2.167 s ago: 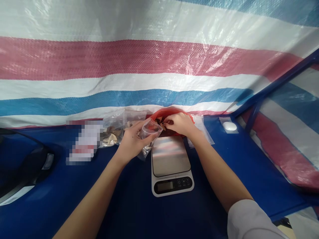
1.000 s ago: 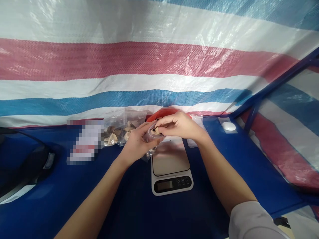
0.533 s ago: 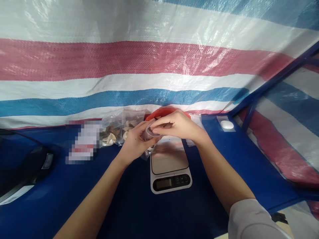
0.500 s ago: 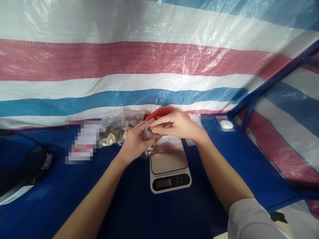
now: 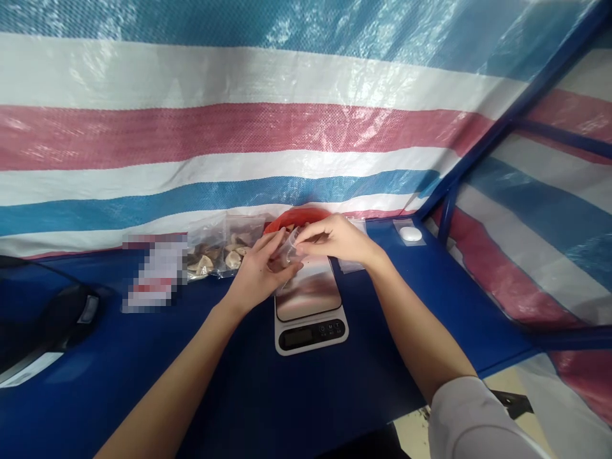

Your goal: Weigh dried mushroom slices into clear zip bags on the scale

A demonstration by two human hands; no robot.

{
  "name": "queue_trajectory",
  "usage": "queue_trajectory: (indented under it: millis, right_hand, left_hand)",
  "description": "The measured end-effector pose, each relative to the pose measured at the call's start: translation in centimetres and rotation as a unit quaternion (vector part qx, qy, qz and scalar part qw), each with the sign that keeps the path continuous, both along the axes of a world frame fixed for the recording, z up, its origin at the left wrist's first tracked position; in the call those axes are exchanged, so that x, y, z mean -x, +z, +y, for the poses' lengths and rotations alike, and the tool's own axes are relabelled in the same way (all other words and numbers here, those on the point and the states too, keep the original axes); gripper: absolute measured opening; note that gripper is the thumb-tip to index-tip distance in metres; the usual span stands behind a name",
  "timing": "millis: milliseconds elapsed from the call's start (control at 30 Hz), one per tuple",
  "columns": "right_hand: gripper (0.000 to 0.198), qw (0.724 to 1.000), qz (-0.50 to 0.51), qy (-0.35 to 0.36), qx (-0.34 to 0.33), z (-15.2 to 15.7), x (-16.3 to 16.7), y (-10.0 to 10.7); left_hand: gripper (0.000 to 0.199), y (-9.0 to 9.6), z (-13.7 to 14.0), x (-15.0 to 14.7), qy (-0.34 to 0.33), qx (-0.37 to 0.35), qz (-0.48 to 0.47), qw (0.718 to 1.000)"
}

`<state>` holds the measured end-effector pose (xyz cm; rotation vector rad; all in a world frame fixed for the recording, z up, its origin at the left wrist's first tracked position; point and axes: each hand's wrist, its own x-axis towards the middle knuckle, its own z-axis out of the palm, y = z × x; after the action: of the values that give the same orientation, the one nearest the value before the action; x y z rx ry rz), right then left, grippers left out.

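Note:
My left hand (image 5: 253, 273) is wrapped round a small clear plastic bag (image 5: 288, 248), thumb below and fingers above. At the bag's mouth, the fingertips of my right hand (image 5: 337, 237) are pinched together on its edge. Whether a small piece is also between them is hidden. Both hands hover over the far end of a white kitchen scale (image 5: 310, 299) with a dark display. Just behind them stands an orange-red bowl (image 5: 299, 217), mostly covered by my hands, with some brownish pieces showing inside.
Left of my hands lie clear bags of dried, mushroom-like slices (image 5: 204, 262). Flat clear bags (image 5: 352, 260) lie to the right, and a white round object (image 5: 410, 234) sits farther right. A black device (image 5: 62, 325) stands at left on the blue table (image 5: 382, 382). Striped sheeting rises behind.
The view has shifted, so the scale and bowl appear farther left. My hands remain together at the bag, whose mouth now tilts more toward the right fingers.

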<state>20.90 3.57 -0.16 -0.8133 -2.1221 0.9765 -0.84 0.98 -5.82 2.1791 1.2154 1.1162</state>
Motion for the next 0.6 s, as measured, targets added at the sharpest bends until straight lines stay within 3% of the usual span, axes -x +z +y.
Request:
queue_trajectory:
  millis: [200,333,467,600]
  right_hand:
    - [0.025,0.99,0.098,-0.066,0.071,-1.5,-3.1,-3.5]
    - [0.028,0.968,0.16,-0.138,0.138,-3.0,-4.2,-5.5]
    - [0.033,0.945,0.194,-0.167,0.204,-3.8,-4.6,-6.7]
    - [0.037,0.932,0.206,-0.194,0.226,-3.9,-4.5,-7.1]
  left_hand:
    - [0.062,-1.4,-1.6,0.0,-0.002,-0.051,0.061,0.997]
    - [0.048,-2.2,-2.7,-0.1,-0.002,-0.106,0.071,0.992]
    - [0.043,-2.5,-3.2,-0.4,-0.025,-0.099,0.103,0.989]
    - [0.043,-2.8,-3.3,-0.7,-0.032,-0.091,0.118,0.988]
